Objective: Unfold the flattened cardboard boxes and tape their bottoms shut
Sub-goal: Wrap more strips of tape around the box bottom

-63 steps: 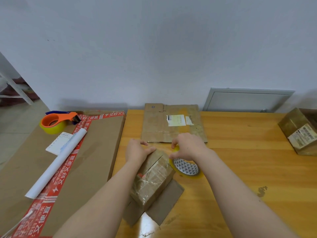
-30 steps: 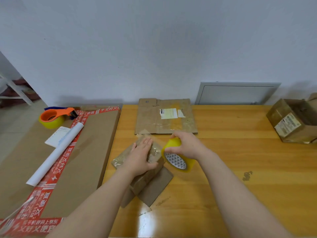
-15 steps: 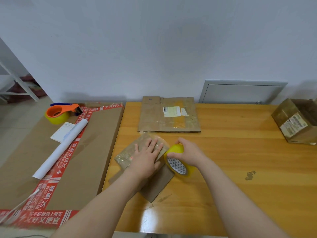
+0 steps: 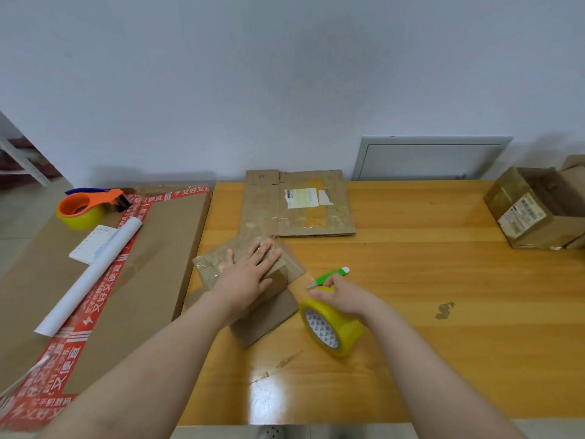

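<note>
Left hand [image 4: 250, 275] flat, fingers straight, atop the small box [image 4: 209, 267] — right hand [image 4: 346, 300] just beside, green cutter [image 4: 330, 275] in its pinch.

Small box [image 4: 212, 267] at the table's [image 4: 443, 312] left, flattened box [image 4: 297, 204] behind it, tape roll [image 4: 338, 327] to its right front. Open box [image 4: 522, 210] at far right.

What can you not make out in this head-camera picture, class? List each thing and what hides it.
Head view throughout:
The top seam of the small box lies under the flat left hand.
The blade of the green cutter in the right hand is blurred; whether it cuts anything is unclear.
The label on the flattened box is too small to read.
The open box is cut off by the right edge.
</note>
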